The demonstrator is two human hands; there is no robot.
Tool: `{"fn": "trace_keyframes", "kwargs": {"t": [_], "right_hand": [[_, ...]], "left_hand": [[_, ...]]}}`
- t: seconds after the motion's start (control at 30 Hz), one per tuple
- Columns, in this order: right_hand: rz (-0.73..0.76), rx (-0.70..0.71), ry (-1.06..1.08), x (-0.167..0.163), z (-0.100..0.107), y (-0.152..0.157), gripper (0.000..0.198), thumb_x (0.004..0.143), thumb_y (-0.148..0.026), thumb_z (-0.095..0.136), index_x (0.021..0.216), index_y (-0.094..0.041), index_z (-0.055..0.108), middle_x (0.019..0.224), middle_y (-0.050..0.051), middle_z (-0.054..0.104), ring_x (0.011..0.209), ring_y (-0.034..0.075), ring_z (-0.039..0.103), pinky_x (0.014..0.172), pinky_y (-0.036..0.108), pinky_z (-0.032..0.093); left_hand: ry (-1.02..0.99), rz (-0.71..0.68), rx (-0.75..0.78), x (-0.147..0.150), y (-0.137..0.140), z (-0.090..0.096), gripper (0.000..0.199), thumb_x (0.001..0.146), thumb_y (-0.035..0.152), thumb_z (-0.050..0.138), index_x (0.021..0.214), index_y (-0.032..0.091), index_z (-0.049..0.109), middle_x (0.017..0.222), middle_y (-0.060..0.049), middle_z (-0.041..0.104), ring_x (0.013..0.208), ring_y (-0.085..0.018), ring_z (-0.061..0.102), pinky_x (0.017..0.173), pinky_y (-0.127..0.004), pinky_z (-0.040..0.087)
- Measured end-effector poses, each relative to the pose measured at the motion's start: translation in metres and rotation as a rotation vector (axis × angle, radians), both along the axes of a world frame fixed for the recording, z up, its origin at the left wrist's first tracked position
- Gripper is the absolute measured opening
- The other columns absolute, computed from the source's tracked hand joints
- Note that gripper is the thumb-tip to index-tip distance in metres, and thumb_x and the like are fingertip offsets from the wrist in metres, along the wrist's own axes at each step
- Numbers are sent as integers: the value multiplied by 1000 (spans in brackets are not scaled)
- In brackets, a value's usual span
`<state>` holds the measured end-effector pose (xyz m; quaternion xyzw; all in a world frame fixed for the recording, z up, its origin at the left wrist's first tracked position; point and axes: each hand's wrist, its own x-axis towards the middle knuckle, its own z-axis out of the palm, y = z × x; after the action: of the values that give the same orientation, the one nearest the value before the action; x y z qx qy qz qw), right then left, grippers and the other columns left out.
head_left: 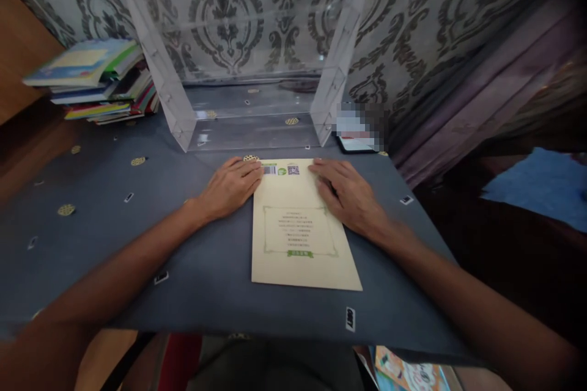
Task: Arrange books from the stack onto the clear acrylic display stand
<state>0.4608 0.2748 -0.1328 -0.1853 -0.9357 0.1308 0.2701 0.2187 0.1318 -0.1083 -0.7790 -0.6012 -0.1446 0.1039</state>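
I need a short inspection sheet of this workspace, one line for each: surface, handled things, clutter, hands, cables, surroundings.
Surface: grey patterned tablecloth.
Handled things: cream booklet, lying flat, printed side up.
Clutter: stacked books at far left; clear stand beyond the booklet; dark-edged device, partly pixelated, to the stand's right.
Hands: left hand at the booklet's far left corner; right hand over its far right edge.
Cables: nothing seen.
Surroundings: patterned wall behind; purplish curtain at right.

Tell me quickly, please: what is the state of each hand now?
Left hand: open, touching the far left corner of the book.
Right hand: open, resting over its right edge near the far end.
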Motion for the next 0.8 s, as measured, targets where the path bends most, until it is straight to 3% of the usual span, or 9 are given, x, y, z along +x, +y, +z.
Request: {"fn": "trace_keyframes", "kwargs": {"t": [0.2,0.43,0.63,0.8], "right_hand": [[-10,-4,-16,-1,0,-1,35,94,-19,42,122,-20,63,127,13,67,120,34,58,102,58,45],[-18,-29,-25,-1,-1,0,36,94,-20,43,124,-18,63,129,14,65,121,35,56,102,58,45],[-25,-38,-40,-1,0,-1,38,94,-20,44,127,-24,61,130,10,65,122,35,56,102,59,45],[-32,-17,-38,-2,0,-3,37,95,-20,41,124,-20,63,129,12,65,121,34,56,103,57,44]], "left_hand": [[-29,-66,-1,4,-17,5,30,103,27,42,111,16,69,120,-11,73,111,-22,69,106,-47,47],[-53,-229,46,18,-62,9,24,99,20,51,117,16,65,119,-11,73,115,-21,67,105,-44,49],[-154,-398,29,37,-100,11,33,91,17,58,123,17,62,113,-8,75,110,-20,69,102,-39,53],[-170,-469,16,45,-109,16,34,86,11,58,120,13,63,107,-8,77,104,-19,71,95,-35,57]]}}
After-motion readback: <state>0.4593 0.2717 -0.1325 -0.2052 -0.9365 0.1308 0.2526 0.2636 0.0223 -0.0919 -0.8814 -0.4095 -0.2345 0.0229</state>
